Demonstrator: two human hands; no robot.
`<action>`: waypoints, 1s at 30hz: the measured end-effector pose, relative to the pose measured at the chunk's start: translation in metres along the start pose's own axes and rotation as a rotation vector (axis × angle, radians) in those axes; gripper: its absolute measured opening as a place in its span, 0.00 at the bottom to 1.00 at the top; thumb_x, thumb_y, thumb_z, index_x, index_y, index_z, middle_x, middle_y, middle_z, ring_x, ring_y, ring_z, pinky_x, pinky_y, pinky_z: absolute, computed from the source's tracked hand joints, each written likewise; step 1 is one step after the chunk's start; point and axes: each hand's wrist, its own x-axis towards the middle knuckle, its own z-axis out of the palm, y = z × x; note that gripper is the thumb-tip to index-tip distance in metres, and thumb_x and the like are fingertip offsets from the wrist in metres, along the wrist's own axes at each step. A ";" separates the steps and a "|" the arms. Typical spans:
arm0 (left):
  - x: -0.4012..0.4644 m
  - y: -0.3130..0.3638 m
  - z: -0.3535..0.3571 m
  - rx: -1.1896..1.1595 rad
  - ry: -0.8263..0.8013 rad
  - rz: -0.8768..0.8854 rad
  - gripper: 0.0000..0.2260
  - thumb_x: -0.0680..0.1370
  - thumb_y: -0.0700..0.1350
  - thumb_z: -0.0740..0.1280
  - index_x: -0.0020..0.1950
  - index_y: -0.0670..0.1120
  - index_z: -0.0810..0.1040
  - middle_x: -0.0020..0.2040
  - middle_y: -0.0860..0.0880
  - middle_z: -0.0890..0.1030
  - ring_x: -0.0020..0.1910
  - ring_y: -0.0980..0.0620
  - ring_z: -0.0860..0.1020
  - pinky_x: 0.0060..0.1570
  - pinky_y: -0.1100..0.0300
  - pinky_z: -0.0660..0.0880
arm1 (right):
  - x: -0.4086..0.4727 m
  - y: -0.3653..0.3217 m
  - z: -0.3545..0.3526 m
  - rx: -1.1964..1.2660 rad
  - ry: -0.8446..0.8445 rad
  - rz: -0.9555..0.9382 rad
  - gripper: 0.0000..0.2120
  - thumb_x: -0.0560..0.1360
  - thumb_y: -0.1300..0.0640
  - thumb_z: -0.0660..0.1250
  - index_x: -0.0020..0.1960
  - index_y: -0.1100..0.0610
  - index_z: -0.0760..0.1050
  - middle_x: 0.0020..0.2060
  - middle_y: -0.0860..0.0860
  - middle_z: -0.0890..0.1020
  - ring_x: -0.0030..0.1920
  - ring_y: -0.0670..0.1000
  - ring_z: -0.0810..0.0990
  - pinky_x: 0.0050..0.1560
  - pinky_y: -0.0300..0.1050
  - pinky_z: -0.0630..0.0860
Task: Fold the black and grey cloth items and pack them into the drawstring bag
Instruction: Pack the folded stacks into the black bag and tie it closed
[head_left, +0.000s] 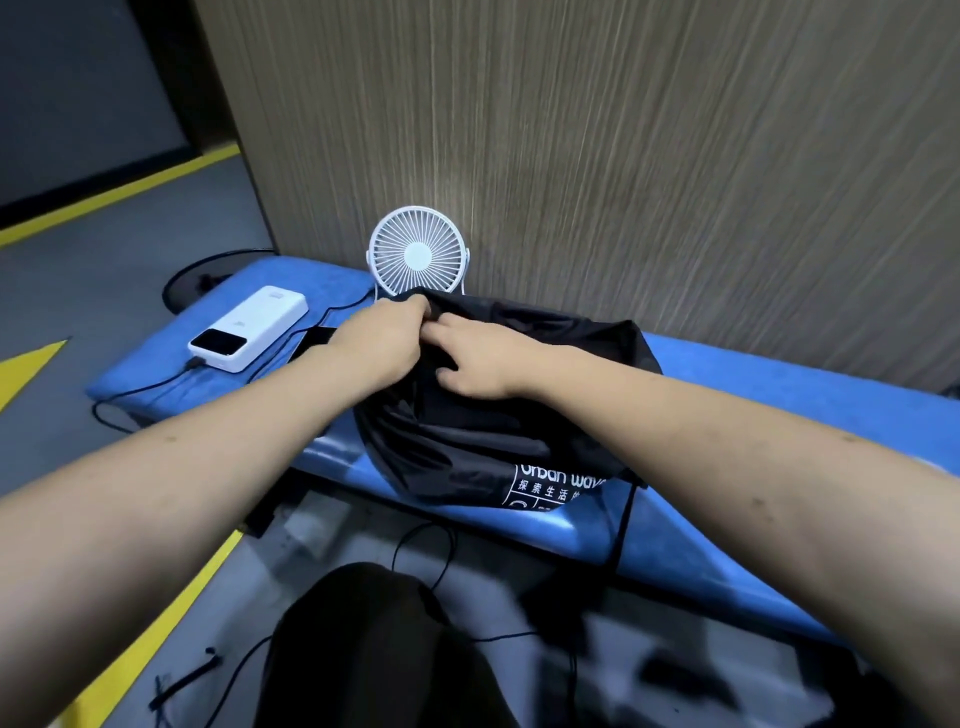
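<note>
dim, even light | wide-angle edge warp | lower right blurred

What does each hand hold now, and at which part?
The left hand grips the drawstring bag at its far top edge, by the opening. The right hand rests on the bag's dark fabric just beside it; its grip cannot be told.

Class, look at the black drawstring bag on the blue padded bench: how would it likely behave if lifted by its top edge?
The black drawstring bag would probably sag, since its thin fabric already creases. It bulges, so likely holds some weight. Its slight sheen suggests it may slip unless gripped firmly.
</note>
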 end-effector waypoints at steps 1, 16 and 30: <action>-0.001 -0.001 -0.001 0.042 -0.037 0.010 0.15 0.79 0.40 0.60 0.66 0.45 0.70 0.59 0.39 0.79 0.59 0.38 0.76 0.51 0.47 0.72 | 0.001 -0.001 0.000 -0.021 -0.073 0.011 0.25 0.80 0.47 0.62 0.75 0.51 0.65 0.66 0.59 0.71 0.64 0.62 0.75 0.61 0.52 0.70; -0.011 -0.019 0.015 0.398 -0.342 0.130 0.47 0.73 0.57 0.70 0.82 0.53 0.43 0.81 0.46 0.49 0.80 0.46 0.50 0.78 0.52 0.52 | 0.019 -0.022 -0.010 -0.189 -0.335 0.176 0.32 0.69 0.25 0.62 0.70 0.35 0.71 0.72 0.49 0.70 0.71 0.55 0.71 0.66 0.57 0.67; -0.012 -0.021 0.006 0.508 -0.539 0.034 0.49 0.74 0.60 0.69 0.81 0.53 0.37 0.82 0.45 0.41 0.81 0.46 0.44 0.79 0.50 0.45 | 0.005 0.012 -0.013 -0.313 -0.383 0.197 0.26 0.71 0.30 0.66 0.67 0.36 0.73 0.68 0.51 0.70 0.69 0.59 0.71 0.65 0.55 0.66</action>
